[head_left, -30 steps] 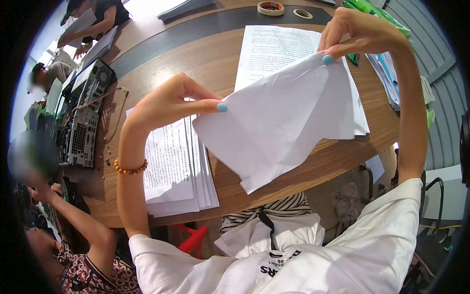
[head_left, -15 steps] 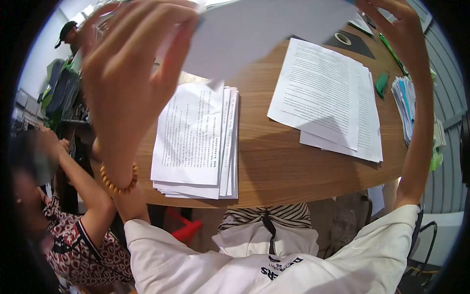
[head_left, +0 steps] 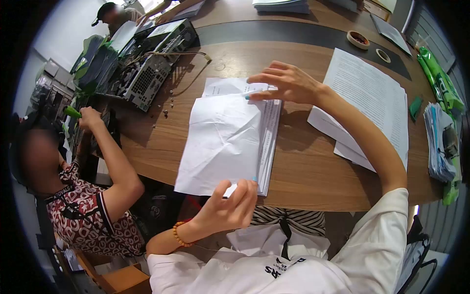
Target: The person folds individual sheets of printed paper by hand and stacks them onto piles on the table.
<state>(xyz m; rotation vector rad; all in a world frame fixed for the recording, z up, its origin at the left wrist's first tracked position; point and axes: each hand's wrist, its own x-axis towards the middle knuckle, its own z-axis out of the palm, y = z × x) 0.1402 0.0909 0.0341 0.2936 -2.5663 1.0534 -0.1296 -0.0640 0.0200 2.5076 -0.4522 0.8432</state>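
A creased blank-looking sheet of paper (head_left: 223, 142) lies over a stack of printed pages (head_left: 270, 147) on the wooden table. At its lower edge, near the right corner, my left hand (head_left: 227, 206) has curled fingers that seem to pinch the sheet. My right hand (head_left: 291, 84) is at the sheet's upper right corner, fingers stretched out and apart, thumb touching the paper. A second pile of printed pages (head_left: 369, 95) sits to the right, partly behind my right forearm.
An opened computer case (head_left: 149, 76) with loose screws (head_left: 165, 112) stands at the left. A seated person (head_left: 93, 210) holds a green-handled tool there; another person (head_left: 115, 19) is farther back. Tape rolls (head_left: 358, 40), a green object (head_left: 415, 108) and bundled papers (head_left: 437, 142) are on the right.
The sheet, held up before me earlier, has come down onto the left stack. Both hands have lowered with it, and the view has shifted to show more of the left side.
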